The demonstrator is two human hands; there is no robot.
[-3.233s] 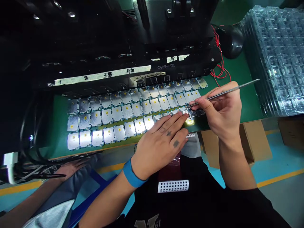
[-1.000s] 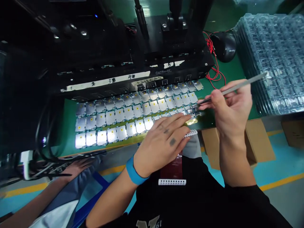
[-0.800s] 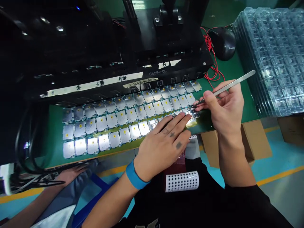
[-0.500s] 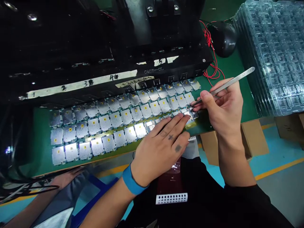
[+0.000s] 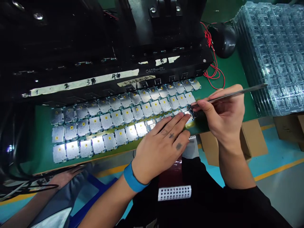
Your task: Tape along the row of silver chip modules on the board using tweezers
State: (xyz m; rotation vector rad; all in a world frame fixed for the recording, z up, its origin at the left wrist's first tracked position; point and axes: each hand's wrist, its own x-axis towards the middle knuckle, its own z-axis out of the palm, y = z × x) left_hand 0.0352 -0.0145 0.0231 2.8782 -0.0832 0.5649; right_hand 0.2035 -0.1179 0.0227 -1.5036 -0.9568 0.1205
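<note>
My left hand (image 5: 163, 142) lies flat, fingers stretched forward over the right part of the front row of circuit boards (image 5: 121, 136). Part of that row is hidden under it. In my right hand (image 5: 223, 110) is a slim, tweezers-like metal tool (image 5: 239, 92), pinched between thumb and fingers. Its far end points up to the right. The tip reaches down to a small bare board (image 5: 187, 113) just beyond my left fingertips; whether it touches cannot be made out. Two more rows of boards with silver shields and yellow marks (image 5: 137, 109) lie behind.
A black machine (image 5: 95, 60) with labels and switches stands along the back. Red wires (image 5: 216, 71) and a black mouse (image 5: 224, 39) lie right of it. Stacked clear plastic trays (image 5: 277, 60) occupy the far right. Below are cardboard boxes (image 5: 255, 139). Another person's arm (image 5: 57, 182) shows at lower left.
The metal tool has swung to a flatter angle, its rear end now lower and further right. My right hand has rolled slightly with it; my left hand stays put.
</note>
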